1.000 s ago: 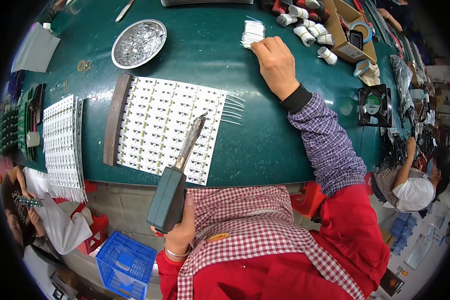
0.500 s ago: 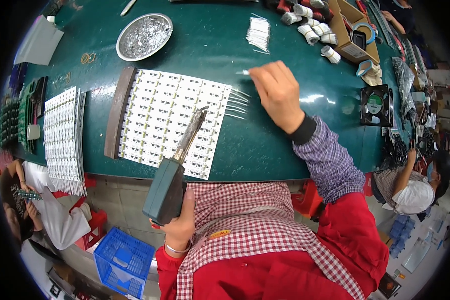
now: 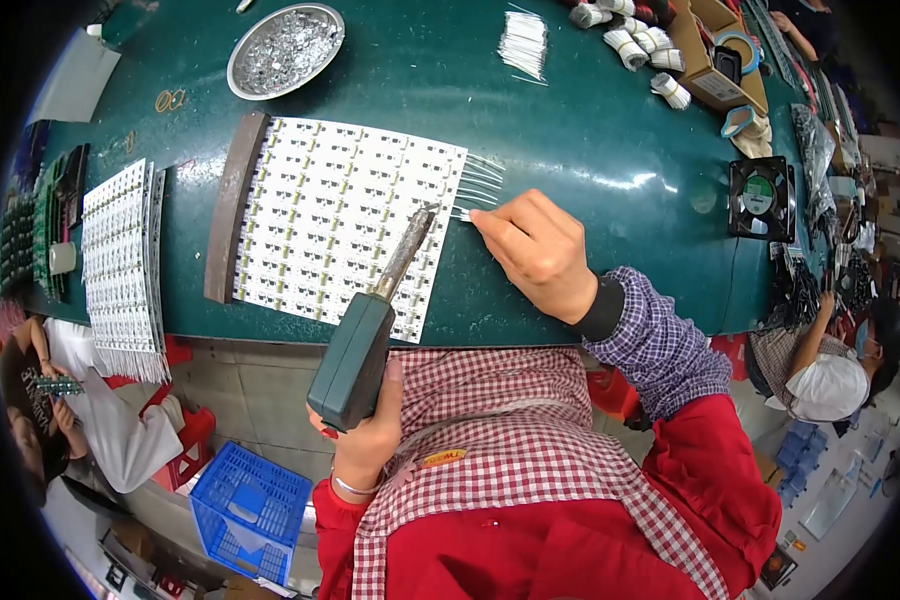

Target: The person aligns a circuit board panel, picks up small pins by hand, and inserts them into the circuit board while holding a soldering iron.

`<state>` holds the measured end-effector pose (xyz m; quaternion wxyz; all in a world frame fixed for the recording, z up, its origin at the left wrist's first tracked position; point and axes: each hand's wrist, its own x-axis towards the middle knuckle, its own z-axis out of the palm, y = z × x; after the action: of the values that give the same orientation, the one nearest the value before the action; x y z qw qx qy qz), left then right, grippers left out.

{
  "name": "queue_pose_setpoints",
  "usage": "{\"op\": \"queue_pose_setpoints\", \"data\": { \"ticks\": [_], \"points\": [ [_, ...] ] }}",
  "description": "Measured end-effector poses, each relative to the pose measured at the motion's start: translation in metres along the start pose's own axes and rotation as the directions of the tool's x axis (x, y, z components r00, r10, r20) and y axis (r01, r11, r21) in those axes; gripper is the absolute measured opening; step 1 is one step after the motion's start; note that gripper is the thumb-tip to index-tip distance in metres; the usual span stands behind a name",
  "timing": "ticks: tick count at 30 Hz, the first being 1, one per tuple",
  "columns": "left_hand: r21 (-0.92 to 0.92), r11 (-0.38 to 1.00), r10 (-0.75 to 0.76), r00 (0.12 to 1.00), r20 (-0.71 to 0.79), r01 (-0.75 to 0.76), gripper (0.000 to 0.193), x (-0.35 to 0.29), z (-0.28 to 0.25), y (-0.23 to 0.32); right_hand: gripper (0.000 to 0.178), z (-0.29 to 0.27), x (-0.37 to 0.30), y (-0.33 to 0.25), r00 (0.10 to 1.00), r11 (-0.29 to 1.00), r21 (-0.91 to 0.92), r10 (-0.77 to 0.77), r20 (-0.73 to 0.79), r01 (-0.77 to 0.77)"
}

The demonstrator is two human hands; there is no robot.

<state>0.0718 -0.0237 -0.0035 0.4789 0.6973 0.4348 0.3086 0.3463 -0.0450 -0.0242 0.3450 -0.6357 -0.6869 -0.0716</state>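
Observation:
My left hand point(image 3: 366, 445) is wrapped round the dark green handle of a soldering gun point(image 3: 353, 358). Its metal tip points up and right, over the right edge of a white circuit board panel point(image 3: 320, 215). That panel lies flat, with rows of small dark and yellowish parts. Several thin white wires point(image 3: 485, 172) stick out from its upper right edge. Just below them, my right hand point(image 3: 538, 250) pinches a short white wire point(image 3: 462, 215) against or close to the panel's edge; exact contact cannot be made out. A dark bar point(image 3: 238, 205) lies along the panel's left side.
A metal bowl point(image 3: 236, 75) of silvery bits stands beyond the panel. White wires lie in a pile point(image 3: 523, 45) at the back, near wire bundles point(image 3: 630, 48) and a cardboard box point(image 3: 705, 70). Left are stacked panels point(image 3: 120, 260); right, a black fan point(image 3: 761, 198). Other people sit at both sides.
My right hand has come down and left, bringing the white wire to the panel's edge. The soldering gun has shifted right, its tip nearer that edge. The view has tilted slightly.

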Motion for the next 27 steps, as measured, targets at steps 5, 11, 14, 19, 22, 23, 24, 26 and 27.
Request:
{"op": "queue_pose_setpoints", "data": {
  "ticks": [5,11,14,19,22,23,24,26,27],
  "points": [
    [0.016,0.999,0.051,0.994,-0.101,-0.05,0.017,0.0069,0.0075,0.0025,0.027,0.0007,-0.0004,-0.0009,1.0,1.0,-0.023,0.0,-0.001,0.0],
    [-0.057,0.998,-0.006,0.997,-0.074,0.002,0.016,0.0126,0.0096,0.0113,0.025,0.0008,-0.0005,-0.0016,1.0,0.999,-0.047,-0.008,0.011,0.009],
    [-0.006,0.998,0.055,0.996,-0.075,-0.055,0.016,0.0133,0.0098,0.008,0.024,0.0007,0.0006,-0.002,1.0,0.998,-0.058,-0.011,0.014,0.012],
    [0.002,1.0,0.016,0.998,-0.056,-0.016,0.016,0.0105,0.007,0.0089,0.024,0.0011,0.001,-0.0026,1.0,0.998,-0.059,-0.008,0.009,0.009],
    [0.065,0.997,0.057,0.995,-0.085,-0.052,0.018,0.0076,0.0064,0.0079,0.024,0.0014,0.0007,-0.0021,1.0,0.998,-0.061,-0.012,0.016,0.013],
    [0.119,0.988,0.116,0.987,-0.107,-0.103,0.02,0.0061,0.0056,0.0074,0.025,0.0023,0.0006,-0.0018,1.0,0.998,-0.054,-0.014,0.015,0.015],
    [0.127,0.987,0.116,0.987,-0.111,-0.101,0.02,0.0054,0.006,0.007,0.025,0.0027,0.0002,-0.0015,1.0,0.999,-0.047,-0.016,0.014,0.016],
    [0.027,0.998,0.062,0.989,-0.132,-0.059,0.021,0.0065,0.0072,0.0068,0.026,-0.0012,-0.0016,-0.0004,1.0,0.998,-0.055,-0.011,0.007,0.012],
    [0.034,0.998,0.066,0.989,-0.134,-0.062,0.021,0.0066,0.006,0.0073,0.027,-0.0013,-0.0014,-0.001,1.0,0.997,-0.073,-0.005,0.003,0.005]
  ]
}}
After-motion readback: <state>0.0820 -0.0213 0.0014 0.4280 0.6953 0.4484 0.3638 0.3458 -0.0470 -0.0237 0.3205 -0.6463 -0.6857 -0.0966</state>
